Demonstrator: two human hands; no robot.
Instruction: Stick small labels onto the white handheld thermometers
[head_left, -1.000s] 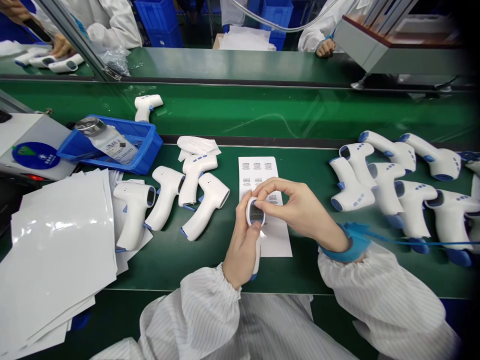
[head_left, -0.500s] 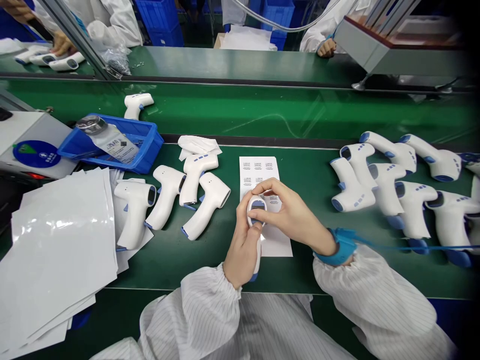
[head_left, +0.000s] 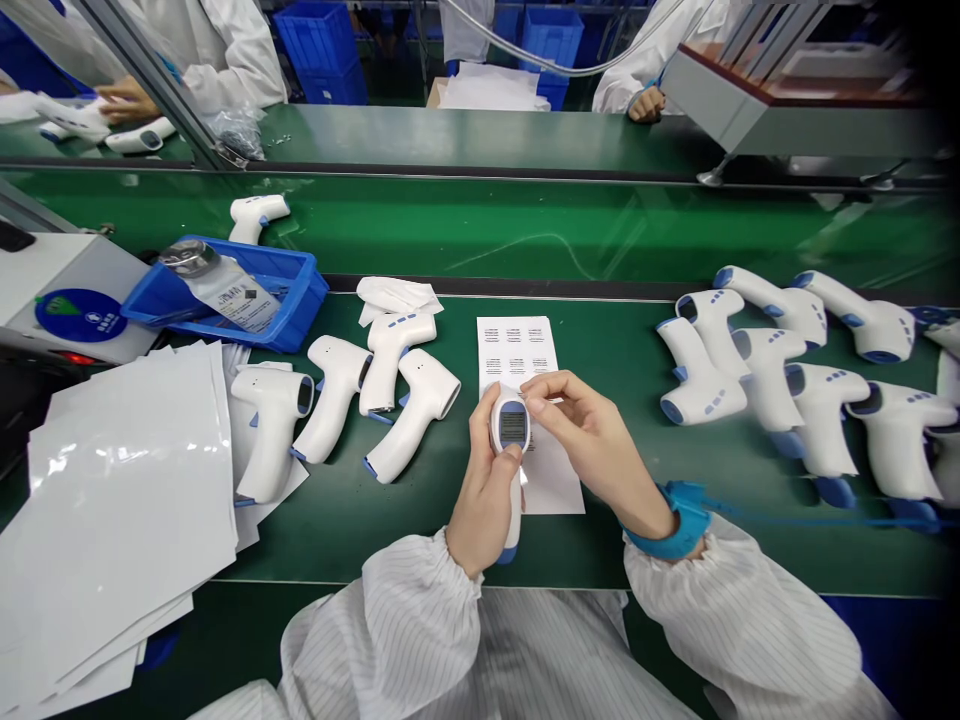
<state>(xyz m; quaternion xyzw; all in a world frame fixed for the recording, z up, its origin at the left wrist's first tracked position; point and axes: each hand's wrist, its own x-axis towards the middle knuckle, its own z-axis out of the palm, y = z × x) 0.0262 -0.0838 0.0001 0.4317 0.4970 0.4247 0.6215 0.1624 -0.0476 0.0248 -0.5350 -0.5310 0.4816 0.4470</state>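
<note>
My left hand [head_left: 484, 495] is wrapped round a white forehead thermometer [head_left: 514, 428] with blue trim, held with its small grey screen facing me and its handle down. The left thumb rests just below the screen. At the upper right edge of the thermometer's head, my right hand [head_left: 589, 435] has thumb and index finger pinched together. Whatever lies between those fingertips is too small or hidden to make out. A sheet of printed labels [head_left: 517, 342] lies on the green bench beneath both hands. Round my right wrist is a blue strap [head_left: 681, 520] with a cord.
Several thermometers [head_left: 424, 415] lie to the left, and another group [head_left: 825, 415] to the right. A blue bin [head_left: 296, 315] stands behind a stack of white sheets [head_left: 127, 480]. Across the green channel [head_left: 480, 230], co-workers' hands [head_left: 646, 103] show at the far bench.
My right thumb has come off the thermometer's screen, which now shows fully. The right fingers have shifted from the top of the head to its right edge. My left hand keeps its hold.
</note>
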